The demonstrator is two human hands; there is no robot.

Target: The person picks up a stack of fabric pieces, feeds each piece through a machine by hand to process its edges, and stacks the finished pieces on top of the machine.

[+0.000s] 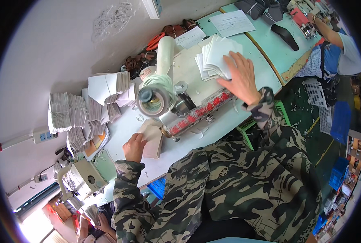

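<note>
My right hand (242,77) reaches over a fanned stack of white cut pieces (217,54) on the machine's flat bed. Its fingers are spread, and the fingertips lie on the edge of the pieces. On the left, my left hand (134,146) has its fingers bent against the side of a stack of beige cut pieces (152,137), gripping its edge; the thumb is hard to see. Between the two hands stands a bench machine (184,103) with a red-marked front edge, a cream upright tube (165,54) and a coil of pale cord (158,83).
Bundles of white pieces (61,111) are piled against the wall. Another machine (87,178) and a person's hands (101,222) are at lower left. Paper sheets (232,23) and dark pieces (285,37) lie on the far table, near another person's arm (328,32). A green crate (283,113) stands below the table.
</note>
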